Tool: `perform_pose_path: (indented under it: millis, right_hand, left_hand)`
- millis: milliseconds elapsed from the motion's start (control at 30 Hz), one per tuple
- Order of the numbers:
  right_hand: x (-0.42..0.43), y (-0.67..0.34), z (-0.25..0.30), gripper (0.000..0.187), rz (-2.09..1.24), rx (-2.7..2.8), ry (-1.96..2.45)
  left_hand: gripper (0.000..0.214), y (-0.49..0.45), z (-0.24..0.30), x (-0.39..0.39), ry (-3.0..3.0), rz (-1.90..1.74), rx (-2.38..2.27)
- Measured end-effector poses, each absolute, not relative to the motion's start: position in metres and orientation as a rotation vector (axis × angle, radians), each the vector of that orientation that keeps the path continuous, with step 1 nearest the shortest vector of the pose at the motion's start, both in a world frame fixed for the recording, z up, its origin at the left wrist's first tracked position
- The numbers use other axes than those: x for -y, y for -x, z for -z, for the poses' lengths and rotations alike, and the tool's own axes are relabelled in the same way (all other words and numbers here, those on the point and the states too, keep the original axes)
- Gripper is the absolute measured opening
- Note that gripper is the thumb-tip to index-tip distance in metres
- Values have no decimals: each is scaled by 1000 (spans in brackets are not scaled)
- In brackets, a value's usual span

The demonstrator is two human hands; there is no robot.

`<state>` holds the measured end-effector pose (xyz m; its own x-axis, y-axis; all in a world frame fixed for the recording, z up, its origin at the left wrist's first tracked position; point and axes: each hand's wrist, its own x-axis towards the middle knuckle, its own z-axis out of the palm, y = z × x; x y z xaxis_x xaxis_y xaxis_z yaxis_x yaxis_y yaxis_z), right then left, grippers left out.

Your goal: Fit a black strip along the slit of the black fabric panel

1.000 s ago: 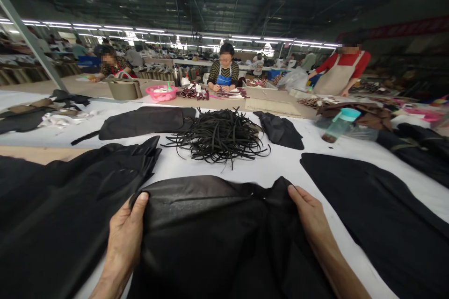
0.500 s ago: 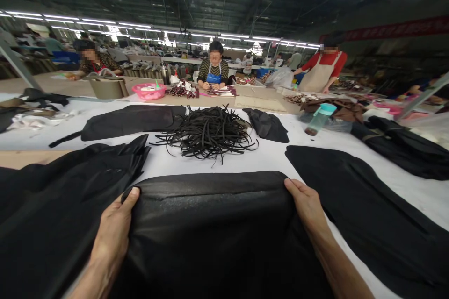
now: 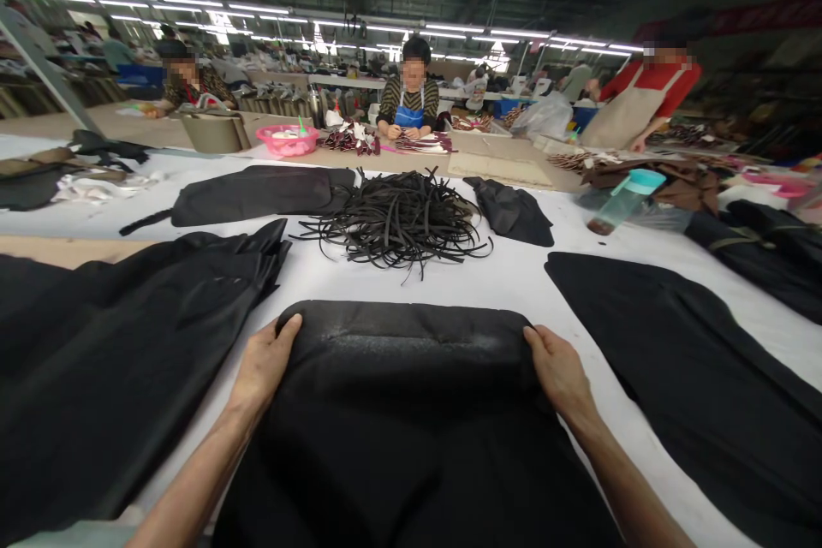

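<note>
A large black leather-like panel (image 3: 411, 411) is stretched between my two hands, its far edge facing the back of the table. My left hand (image 3: 266, 360) pinches the panel's far left corner, thumb on top and fingers hidden beneath. At the far right corner my right hand (image 3: 560, 368) grips in the same way. A creased, pale scuffed line runs across the panel just below its far edge. Beyond it lies a heap of thin black strips (image 3: 402, 218) on the white table surface (image 3: 360, 278).
Black panels are piled at left (image 3: 128, 342), and a flat stack of black panels (image 3: 681, 342) lies at right. A teal-lidded bottle (image 3: 626, 201) stands tilted in view at the back right. A pink basket (image 3: 288, 141) and a seated co-worker (image 3: 411, 98) are across the table.
The panel has moved away from me, and my left hand has shifted forward and right with its corner. My right hand keeps its grip. The view has tilted and turned slightly.
</note>
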<state>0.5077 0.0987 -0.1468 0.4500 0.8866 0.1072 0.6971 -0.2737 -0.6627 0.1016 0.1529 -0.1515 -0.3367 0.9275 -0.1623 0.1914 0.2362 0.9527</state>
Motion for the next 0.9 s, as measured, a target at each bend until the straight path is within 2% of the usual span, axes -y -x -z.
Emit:
perform_pose_path:
  millis: [133, 300, 467, 667, 800, 900]
  right_hand:
    - [-100, -512, 157, 34, -448, 1397, 2137]
    - [-69, -522, 154, 55, -577, 1372, 2206]
    - [-18, -511, 151, 60, -713, 1363, 2225]
    - [48, -521, 166, 79, -713, 1296, 2339]
    - [79, -534, 172, 75, -781, 1462, 2158]
    - [84, -528, 163, 59, -771, 1551, 2040]
  left_hand:
    - [37, -95, 156, -157, -1038, -1090, -1702]
    - [46, -88, 136, -137, -902, -1043, -1462]
    - [46, -81, 116, -118, -694, -1095, -1380]
    - [81, -68, 123, -60, -1046, -817, -1642]
    - [82, -59, 137, -14, -1143, -746, -1660]
    - [66, -53, 144, -4, -1184, -742, -1619]
